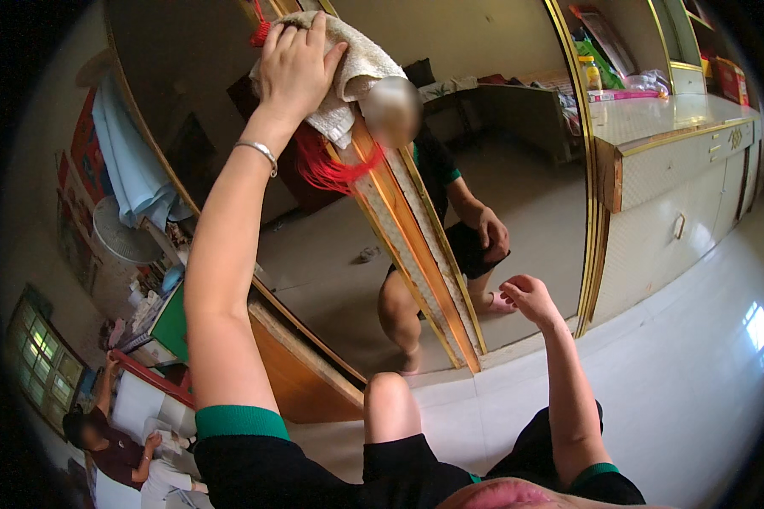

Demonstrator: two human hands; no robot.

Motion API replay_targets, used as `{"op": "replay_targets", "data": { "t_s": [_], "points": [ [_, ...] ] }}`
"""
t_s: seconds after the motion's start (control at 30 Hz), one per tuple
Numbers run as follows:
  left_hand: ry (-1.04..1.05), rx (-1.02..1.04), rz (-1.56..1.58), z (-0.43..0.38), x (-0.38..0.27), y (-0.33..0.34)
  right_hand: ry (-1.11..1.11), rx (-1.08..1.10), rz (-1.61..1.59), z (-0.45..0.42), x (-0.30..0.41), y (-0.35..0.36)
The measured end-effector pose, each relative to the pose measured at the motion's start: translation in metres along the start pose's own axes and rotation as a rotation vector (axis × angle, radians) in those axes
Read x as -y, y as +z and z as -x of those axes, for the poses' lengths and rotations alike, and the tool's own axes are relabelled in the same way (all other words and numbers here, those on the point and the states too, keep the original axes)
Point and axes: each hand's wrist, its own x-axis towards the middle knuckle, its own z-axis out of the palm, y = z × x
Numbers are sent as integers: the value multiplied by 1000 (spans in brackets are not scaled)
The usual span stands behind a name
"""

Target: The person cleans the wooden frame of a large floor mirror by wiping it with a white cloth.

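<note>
My left hand [296, 67], with a silver bracelet [259, 153] on its wrist, presses a white terry towel [366, 48] against the mirrored wardrobe doors. The towel lies over the wooden strips [414, 280] where the two mirror panels meet. From below the towel hangs a red tassel [340, 167], and a red knotted piece [260, 33] shows above it. My right hand [530, 299] hovers before the right mirror panel [522, 210], its fingers loosely bent and nothing in it. The mirror reflects my arm, knees and a bed.
An orange-brown door panel [299, 369] stands out at lower left, close to my knee [391, 407]. A pale cabinet [668, 216] with items on top is at right. Further left are a fan [127, 232] and another person [118, 445] seated. Glossy floor tiles [675, 356] reflect a window.
</note>
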Motion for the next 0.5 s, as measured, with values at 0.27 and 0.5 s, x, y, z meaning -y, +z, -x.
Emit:
{"op": "replay_targets", "data": {
  "t_s": [0.27,0.5],
  "points": [
    [-181,23,69,-49,9,-8,15,-1,-62,5,18,7],
    [-116,76,82,-14,-12,-19,16,-12,-59,2,4,-9]
  ]
}}
